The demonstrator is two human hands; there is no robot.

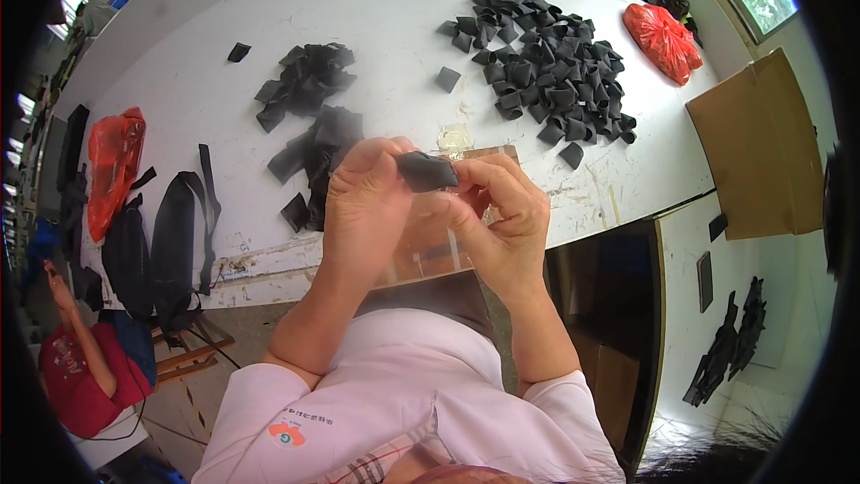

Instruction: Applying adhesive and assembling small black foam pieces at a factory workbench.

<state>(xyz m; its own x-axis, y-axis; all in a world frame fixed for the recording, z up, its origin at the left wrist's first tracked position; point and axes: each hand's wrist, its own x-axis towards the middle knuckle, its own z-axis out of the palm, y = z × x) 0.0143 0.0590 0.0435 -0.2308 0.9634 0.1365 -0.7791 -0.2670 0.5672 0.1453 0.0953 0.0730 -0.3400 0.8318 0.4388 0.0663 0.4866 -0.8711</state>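
A small black folded fabric piece (426, 170) sits pinched between the fingertips of both hands, just above the middle of the view, held in the air over the near edge of the white table (394, 9). The left hand (363, 206) grips its left end, thumb and bent fingers closed tight on it, with the back of the hand facing the camera. The right hand (502, 211) closes on the right end from 3 o'clock, its forefinger curled over the top edge and its thumb underneath. Both forearms rise from 6 o'clock and lean toward each other, wrists close together.

At 1 o'clock from the hands lies a broad heap of folded black pieces (546, 63); at 11 o'clock lies a looser pile of black pieces (309, 108). A red plastic bag (663, 40) rests at the far right.
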